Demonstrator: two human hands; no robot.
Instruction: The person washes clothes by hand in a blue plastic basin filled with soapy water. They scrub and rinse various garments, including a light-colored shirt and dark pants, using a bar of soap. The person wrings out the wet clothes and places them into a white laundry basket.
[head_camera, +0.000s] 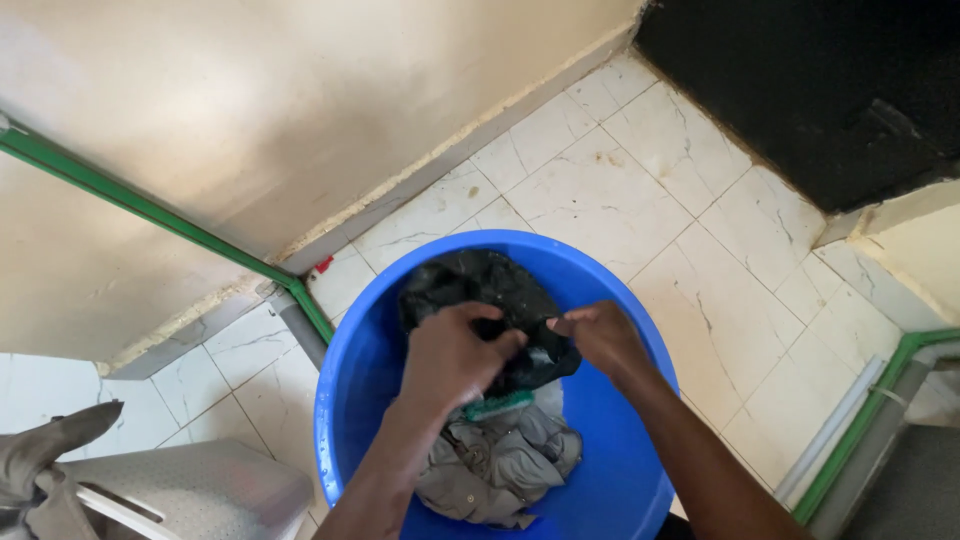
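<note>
Gripping a dark wet cloth (500, 300), left hand (455, 355) and right hand (605, 335) clenched, over blue basin (350, 400), grey garment (500, 460) below.

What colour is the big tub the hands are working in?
The tub is bright blue, plain with no pattern; the head view shows it clearly.

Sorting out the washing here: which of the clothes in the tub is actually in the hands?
The black cloth at the far side of the blue tub; both hands grip it. The grey garment lies untouched below the wrists.
</note>
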